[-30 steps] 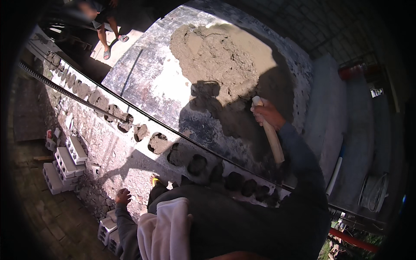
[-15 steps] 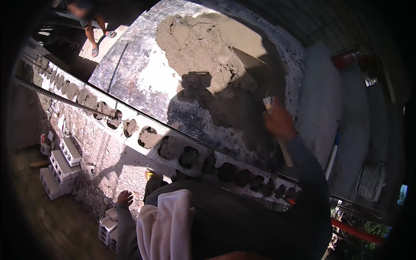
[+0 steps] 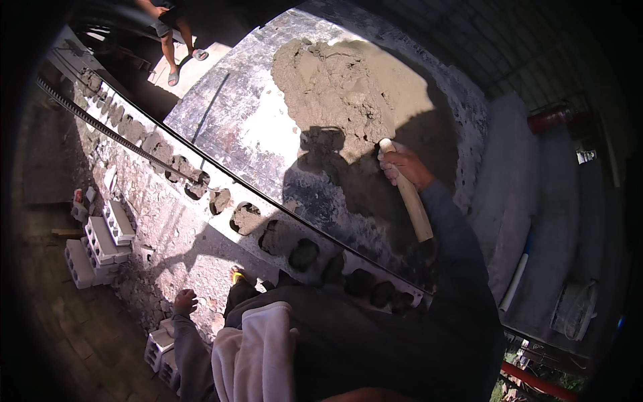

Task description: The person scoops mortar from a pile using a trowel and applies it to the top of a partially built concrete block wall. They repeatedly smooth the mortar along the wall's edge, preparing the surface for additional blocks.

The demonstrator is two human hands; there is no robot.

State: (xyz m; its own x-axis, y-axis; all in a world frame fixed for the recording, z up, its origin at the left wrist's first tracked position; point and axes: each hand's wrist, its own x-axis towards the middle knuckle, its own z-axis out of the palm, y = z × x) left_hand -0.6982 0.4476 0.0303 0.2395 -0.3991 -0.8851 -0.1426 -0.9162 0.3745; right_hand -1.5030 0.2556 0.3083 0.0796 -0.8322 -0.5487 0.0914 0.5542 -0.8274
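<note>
head view — wooden handle (image 3: 410, 198) inside right hand (image 3: 404, 165) fingers (image 3: 390, 163)

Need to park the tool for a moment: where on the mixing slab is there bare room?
Bare slab lies between the mortar heap and the string line along the block wall, on the sunlit left. Near the right hand gripping the wooden handle it is shadowed and mortar-crowded. The left hand hangs below the wall.
</note>
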